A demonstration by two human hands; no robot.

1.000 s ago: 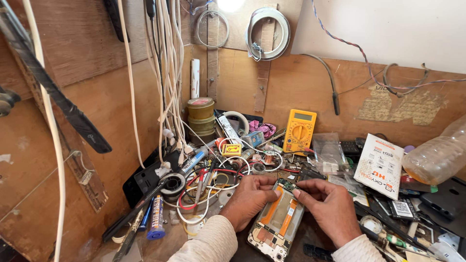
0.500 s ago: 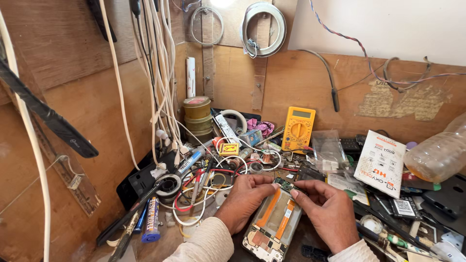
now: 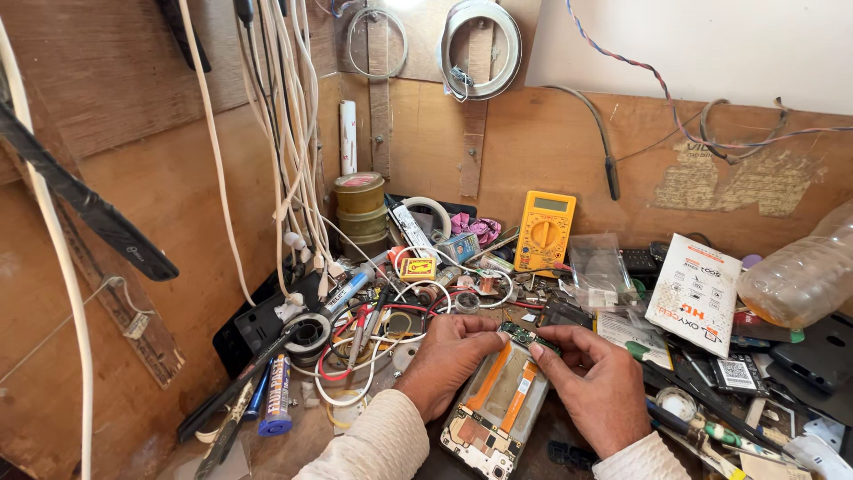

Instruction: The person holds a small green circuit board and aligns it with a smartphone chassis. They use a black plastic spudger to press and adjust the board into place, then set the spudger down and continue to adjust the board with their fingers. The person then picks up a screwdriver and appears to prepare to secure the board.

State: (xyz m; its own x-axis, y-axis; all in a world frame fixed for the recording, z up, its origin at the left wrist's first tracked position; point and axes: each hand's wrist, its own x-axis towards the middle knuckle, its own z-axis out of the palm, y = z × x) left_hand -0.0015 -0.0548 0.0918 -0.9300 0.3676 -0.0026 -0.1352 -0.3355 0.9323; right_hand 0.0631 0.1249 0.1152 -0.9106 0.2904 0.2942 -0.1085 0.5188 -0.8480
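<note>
A cluttered bench point(image 3: 293, 444) sits in a corner of brown wooden wall panels, with white cables point(image 3: 284, 133) hanging down the wall on the left.

The left hand point(image 3: 449, 360) is curled against the left edge of an opened phone point(image 3: 493, 418) that lies face down near the front of the bench, its orange ribbon strips showing. The right hand point(image 3: 595, 387) is closed in a pinch, thumb and forefinger gripping a small green circuit board point(image 3: 526, 336) at the phone's top end; the left hand's fingertips touch the same board from the other side.

Just beyond the hands lies a tangle of red and white wires point(image 3: 382, 347) with pens and small tools among them. To the left of it are a roll of solder point(image 3: 309, 333) and a blue tube point(image 3: 277, 400). Farther back, against the wall, stand stacked round tins point(image 3: 360, 209) and a yellow multimeter point(image 3: 544, 231). To the right of the hands a white card box point(image 3: 695, 293) leans, and a clear plastic bottle point(image 3: 800, 276) lies on its side at the far right edge. A coil of wire point(image 3: 480, 44) hangs on the wall above.
</note>
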